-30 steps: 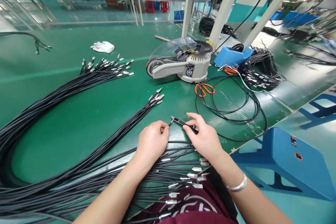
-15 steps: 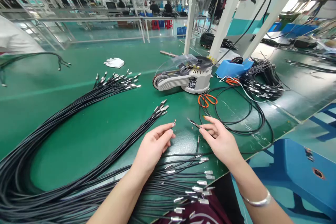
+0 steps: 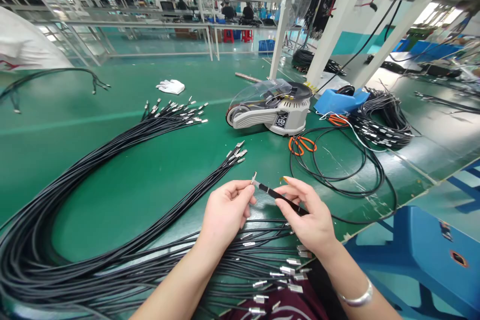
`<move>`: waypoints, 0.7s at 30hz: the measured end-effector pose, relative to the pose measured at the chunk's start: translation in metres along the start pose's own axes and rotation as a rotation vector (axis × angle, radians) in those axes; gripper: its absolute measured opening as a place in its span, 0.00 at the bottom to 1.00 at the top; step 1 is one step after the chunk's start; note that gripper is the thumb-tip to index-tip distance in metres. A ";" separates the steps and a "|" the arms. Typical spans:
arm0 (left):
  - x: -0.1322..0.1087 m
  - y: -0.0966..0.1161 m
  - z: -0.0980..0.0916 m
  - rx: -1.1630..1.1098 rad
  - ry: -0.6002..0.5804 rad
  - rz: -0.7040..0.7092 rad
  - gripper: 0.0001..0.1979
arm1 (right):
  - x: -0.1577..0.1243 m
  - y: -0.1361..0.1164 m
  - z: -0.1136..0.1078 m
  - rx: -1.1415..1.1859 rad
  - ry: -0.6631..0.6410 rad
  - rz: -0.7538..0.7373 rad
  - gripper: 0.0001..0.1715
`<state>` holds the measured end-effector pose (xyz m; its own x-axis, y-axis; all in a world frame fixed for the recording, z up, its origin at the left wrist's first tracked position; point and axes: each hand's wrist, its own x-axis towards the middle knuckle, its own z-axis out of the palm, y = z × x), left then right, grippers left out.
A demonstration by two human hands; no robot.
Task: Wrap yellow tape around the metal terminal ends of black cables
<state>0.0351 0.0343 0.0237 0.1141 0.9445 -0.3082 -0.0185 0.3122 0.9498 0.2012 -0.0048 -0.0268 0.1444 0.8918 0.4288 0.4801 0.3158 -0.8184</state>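
Observation:
My left hand (image 3: 229, 207) pinches a small metal connector (image 3: 254, 178) between thumb and forefinger, its tip pointing up; any cable behind it is hidden by the fingers. My right hand (image 3: 309, 212) grips a slim black pen-shaped tool (image 3: 279, 196) with a pale pointed tip. That tip meets or nearly meets the connector; actual contact I cannot tell. Under my wrists run several black cables (image 3: 172, 255) with silvery connectors at their right ends. A smaller cable bundle (image 3: 210, 180) ends just beyond my left hand.
Beyond my hands stands a grey tape dispenser (image 3: 270, 115), with orange-handled scissors (image 3: 302, 145) before it. A curved cable bundle (image 3: 112, 140) spans the left. A white glove (image 3: 171, 86) lies at the back. Coiled cables (image 3: 386, 120) and a blue holder (image 3: 339, 101) are right; a blue stool (image 3: 431, 250) stands beside the table.
The black tool has come left, its tip now at the connector in my left hand. My hands are closer together. The whole view has shifted slightly.

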 end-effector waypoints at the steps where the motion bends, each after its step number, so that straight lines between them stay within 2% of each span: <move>1: -0.001 0.001 0.000 -0.005 -0.008 -0.008 0.12 | 0.001 0.000 0.001 -0.012 -0.013 -0.008 0.24; 13: -0.001 0.002 -0.001 -0.034 -0.070 -0.054 0.11 | 0.004 0.003 0.001 0.017 -0.052 0.018 0.24; 18: -0.001 -0.003 0.001 -0.027 -0.105 -0.110 0.12 | 0.015 -0.002 -0.016 -0.017 0.168 -0.014 0.24; 21: 0.000 -0.004 -0.002 -0.091 -0.122 -0.104 0.13 | 0.018 -0.009 -0.029 -0.014 0.186 -0.105 0.27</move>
<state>0.0335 0.0331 0.0194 0.2395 0.8888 -0.3907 -0.0892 0.4209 0.9027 0.2243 -0.0005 -0.0005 0.2496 0.7786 0.5757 0.5128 0.3980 -0.7607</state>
